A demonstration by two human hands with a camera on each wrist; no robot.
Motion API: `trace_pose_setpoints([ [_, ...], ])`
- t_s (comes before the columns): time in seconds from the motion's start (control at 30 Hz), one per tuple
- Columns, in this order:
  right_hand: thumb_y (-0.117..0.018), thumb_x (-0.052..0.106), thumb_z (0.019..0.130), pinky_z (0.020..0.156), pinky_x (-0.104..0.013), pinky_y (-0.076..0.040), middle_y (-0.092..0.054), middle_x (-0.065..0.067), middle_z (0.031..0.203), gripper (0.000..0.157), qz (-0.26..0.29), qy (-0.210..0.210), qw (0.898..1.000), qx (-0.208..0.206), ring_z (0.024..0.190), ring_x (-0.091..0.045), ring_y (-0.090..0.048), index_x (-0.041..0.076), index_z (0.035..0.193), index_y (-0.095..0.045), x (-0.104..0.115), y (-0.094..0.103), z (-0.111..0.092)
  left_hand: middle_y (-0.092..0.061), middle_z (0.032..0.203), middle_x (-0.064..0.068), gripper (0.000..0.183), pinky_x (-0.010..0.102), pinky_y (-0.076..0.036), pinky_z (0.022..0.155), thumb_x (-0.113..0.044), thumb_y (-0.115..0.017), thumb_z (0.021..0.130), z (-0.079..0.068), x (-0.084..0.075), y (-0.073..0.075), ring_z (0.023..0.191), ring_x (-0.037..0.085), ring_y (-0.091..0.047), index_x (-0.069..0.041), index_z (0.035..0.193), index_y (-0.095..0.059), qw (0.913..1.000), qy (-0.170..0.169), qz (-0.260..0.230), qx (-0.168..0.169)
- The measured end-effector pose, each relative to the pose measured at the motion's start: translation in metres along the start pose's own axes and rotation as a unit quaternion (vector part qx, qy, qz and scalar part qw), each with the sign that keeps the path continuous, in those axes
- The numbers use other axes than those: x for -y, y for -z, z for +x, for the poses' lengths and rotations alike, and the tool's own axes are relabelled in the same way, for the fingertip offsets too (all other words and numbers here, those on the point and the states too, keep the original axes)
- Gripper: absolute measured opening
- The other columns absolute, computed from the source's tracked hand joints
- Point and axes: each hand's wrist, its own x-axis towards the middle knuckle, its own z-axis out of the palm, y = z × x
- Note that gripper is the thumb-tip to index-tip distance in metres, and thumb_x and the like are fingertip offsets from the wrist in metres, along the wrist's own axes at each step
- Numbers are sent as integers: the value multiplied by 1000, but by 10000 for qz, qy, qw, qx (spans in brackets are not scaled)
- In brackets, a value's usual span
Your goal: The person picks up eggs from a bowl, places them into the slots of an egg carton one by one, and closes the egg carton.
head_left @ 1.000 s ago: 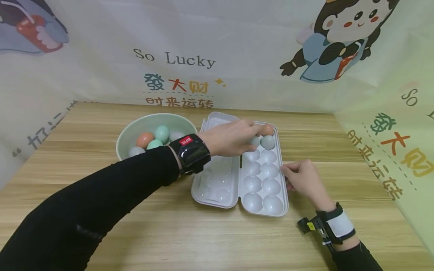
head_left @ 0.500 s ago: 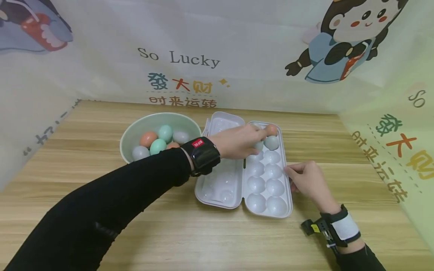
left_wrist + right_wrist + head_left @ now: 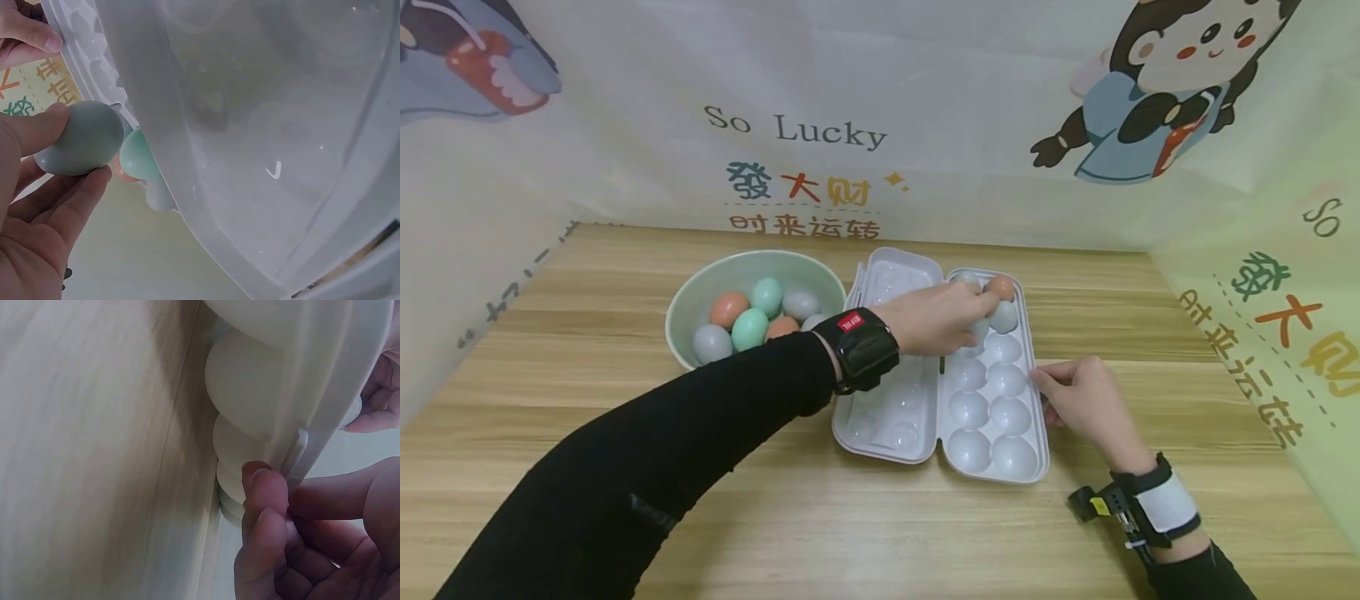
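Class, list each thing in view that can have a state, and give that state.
Egg carton: open
Lid: swung back
Bowl: upright, holding several eggs
Orange egg: sitting in the carton's far end
Held egg: at the carton, seating unclear
Left hand: pinching the held egg
Right hand: pinching the carton's edge
Wrist straps: fastened
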Motion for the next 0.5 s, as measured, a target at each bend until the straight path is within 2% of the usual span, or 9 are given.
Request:
trace_pose_setpoints([
  [0.17, -61, 10, 97, 46, -30, -49, -66, -9, 68, 26, -15, -15, 10000, -20, 52, -19, -60, -11, 109, -69, 0, 0, 1, -60, 102, 10, 31, 23, -45, 71, -12, -71, 92, 5, 1, -4, 81, 15, -55, -2, 116, -55, 9998, -65, 209, -15],
  [0.37, -61, 9, 97, 46, -30, -49, -66, -9, 68, 25, 1, 50, 10000, -31, 52, -19, -60, -11, 108, -70, -1, 0, 1, -63, 100, 5, 24, 25, -46, 72, -12, -71, 90, 8, 1, -8, 82, 15, -56, -6, 110, -60, 9986, 39, 518, 59],
  [0.5, -61, 9, 97, 46, -30, -49, -66, -9, 67, 24, 9, 84, 10000, -35, 52, -20, -60, -11, 107, -70, -2, 0, 1, -63, 91, 4, 22, 27, -46, 69, -12, -72, 89, 11, 1, -10, 78, 16, -56, -7, 108, -61, 9976, 139, 667, 81],
])
